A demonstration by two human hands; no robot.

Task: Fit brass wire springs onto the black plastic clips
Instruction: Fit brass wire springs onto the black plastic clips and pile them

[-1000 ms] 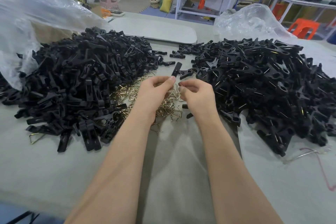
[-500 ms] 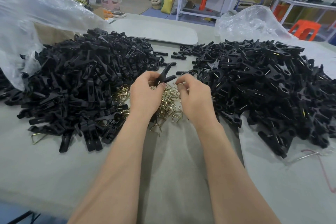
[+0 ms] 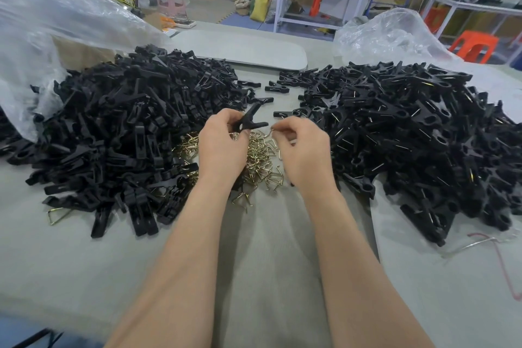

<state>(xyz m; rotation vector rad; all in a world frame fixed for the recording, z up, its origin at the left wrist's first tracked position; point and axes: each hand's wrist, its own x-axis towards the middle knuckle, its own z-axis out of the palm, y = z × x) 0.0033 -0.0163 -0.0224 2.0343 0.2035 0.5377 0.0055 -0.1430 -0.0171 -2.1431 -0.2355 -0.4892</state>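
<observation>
Left hand (image 3: 223, 144) grips one black clip (image 3: 250, 121), fingers curled round its lower end, two prongs sticking out past the fingertips, up and to the right. Right hand (image 3: 303, 147) pinches a brass spring (image 3: 271, 132) between thumb and forefinger, bent end just beside the clip; touching or not, can't tell. Both are above the loose spring pile (image 3: 261, 162) on the table (image 3: 254, 263), between the left clip heap (image 3: 127, 133) and the right clip heap (image 3: 409, 135). Most of the held spring is hidden in the fingers, and the clip's gripped end is hidden too.

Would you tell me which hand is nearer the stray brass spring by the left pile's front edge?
Left. The left hand is up and right of the stray spring; the right hand lies farther right.
</observation>
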